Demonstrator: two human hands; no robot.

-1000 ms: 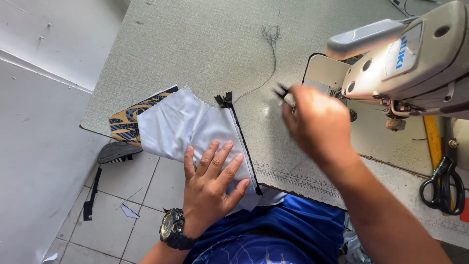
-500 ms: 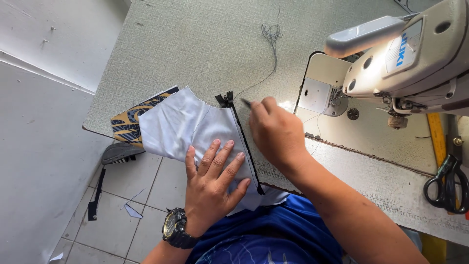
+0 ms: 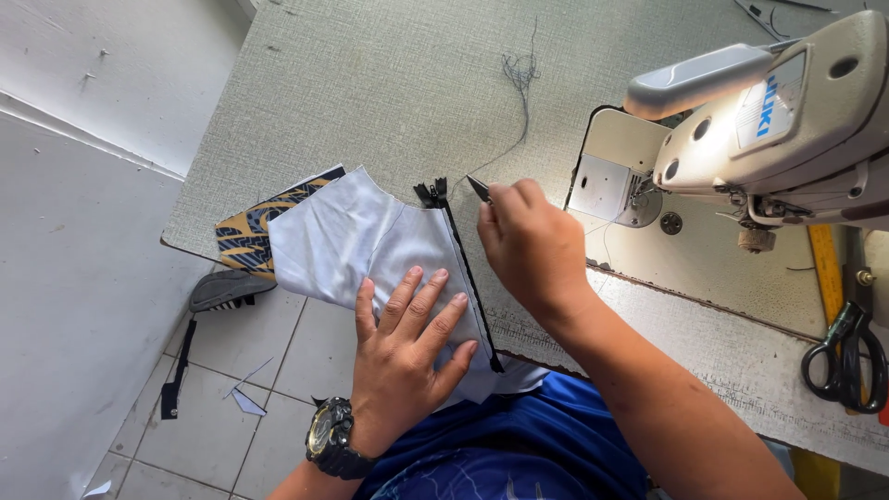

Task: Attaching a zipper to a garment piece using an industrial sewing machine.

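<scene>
- The left hand [image 3: 407, 347] lies flat, fingers spread wide, pressing on the pale grey fabric piece [image 3: 370, 245] at the near edge of the sewing table [image 3: 370, 83] — it grips nothing.
- A black zipper [image 3: 463, 268] runs along the right edge of that fabric, from its top end near the table's middle down to the near edge, just beside the left fingertips.
- The right hand [image 3: 532, 245] hovers just right of the zipper, closed around a small dark pointed tool [image 3: 479, 189]; only the tip shows, so I cannot tell what kind it is.
- A patterned yellow-and-dark cloth [image 3: 250, 231] peeks out from under the grey piece at the left.
- The white sewing machine [image 3: 778, 120] stands to the right — black scissors [image 3: 847, 356] lie at the far right edge.
- Loose dark thread [image 3: 520, 69] trails across the table top.
</scene>
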